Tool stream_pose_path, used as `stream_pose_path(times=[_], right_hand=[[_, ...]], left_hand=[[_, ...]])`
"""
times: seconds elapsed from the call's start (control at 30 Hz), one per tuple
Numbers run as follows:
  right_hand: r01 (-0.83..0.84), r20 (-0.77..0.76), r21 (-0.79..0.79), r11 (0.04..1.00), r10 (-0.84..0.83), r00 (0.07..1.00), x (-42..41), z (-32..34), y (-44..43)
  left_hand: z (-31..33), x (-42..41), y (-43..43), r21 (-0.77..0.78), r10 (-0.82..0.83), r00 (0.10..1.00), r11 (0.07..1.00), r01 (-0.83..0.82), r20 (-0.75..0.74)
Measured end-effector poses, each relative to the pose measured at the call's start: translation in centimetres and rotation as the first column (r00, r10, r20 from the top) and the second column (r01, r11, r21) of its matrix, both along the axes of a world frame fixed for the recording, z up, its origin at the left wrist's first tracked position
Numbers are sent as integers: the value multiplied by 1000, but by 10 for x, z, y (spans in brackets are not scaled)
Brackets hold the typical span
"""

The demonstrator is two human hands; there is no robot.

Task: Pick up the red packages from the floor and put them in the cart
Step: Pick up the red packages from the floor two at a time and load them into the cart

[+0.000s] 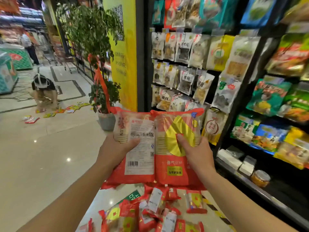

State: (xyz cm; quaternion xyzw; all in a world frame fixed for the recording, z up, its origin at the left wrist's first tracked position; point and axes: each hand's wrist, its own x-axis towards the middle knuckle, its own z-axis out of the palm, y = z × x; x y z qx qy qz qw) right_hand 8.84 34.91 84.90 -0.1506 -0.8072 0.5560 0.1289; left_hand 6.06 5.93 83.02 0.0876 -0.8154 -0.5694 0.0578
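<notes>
I hold two red packages side by side at chest height. My left hand (117, 148) grips the left package (138, 158), its white label side with a barcode facing me. My right hand (195, 149) grips the right package (175, 166), which shows a gold circle and yellow label. Below them, several more red packages (157, 210) lie in a heap on the pale floor. No cart is in view.
A dark shelf rack (250, 91) full of hanging snack bags runs along the right. A potted tree (100, 91) in a grey pot stands ahead by a yellow pillar (123, 52). At far left a person (44, 92) crouches over scattered packets; another stands further back.
</notes>
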Motion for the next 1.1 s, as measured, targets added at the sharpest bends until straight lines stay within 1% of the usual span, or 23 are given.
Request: stream_pose_path(times=[0.1,0.2,0.33,0.5,0.57,0.63,0.77,0.9,1.0,1.1], right_hand=[[87,-54,-11,996,-87,995,32,53,14],[211,-101,-12,978,-211,972,68,84,26],[353,-125,-45,934,-356,926,124,109,39],[526,-128,-89,846,-534,836,200,124,64],[601,-138,-101,793,-609,781,235,124,82],[639,-132,-104,762,-647,751,260,123,95],[759,-118,-99,643,-765,633,333,117,133],[865,-113,-107,489,-871,478,410,108,177],[914,-74,-96,394,-919,388,477,97,212],[956,-72,-90,278,-960,272,550,86,241]], left_hand=[[63,8,19,-10,-97,992,995,97,-76],[100,15,37,15,-189,977,981,191,-93],[126,28,66,35,-312,942,947,318,-122],[145,59,122,45,-498,860,862,505,-109],[149,79,153,28,-595,797,800,600,-101],[149,90,175,9,-649,752,757,654,-115],[152,134,245,23,-771,629,630,776,-104],[152,192,330,-10,-856,508,511,859,-94],[145,244,394,-22,-902,425,427,904,-75],[130,305,455,-16,-953,291,293,956,-77]])
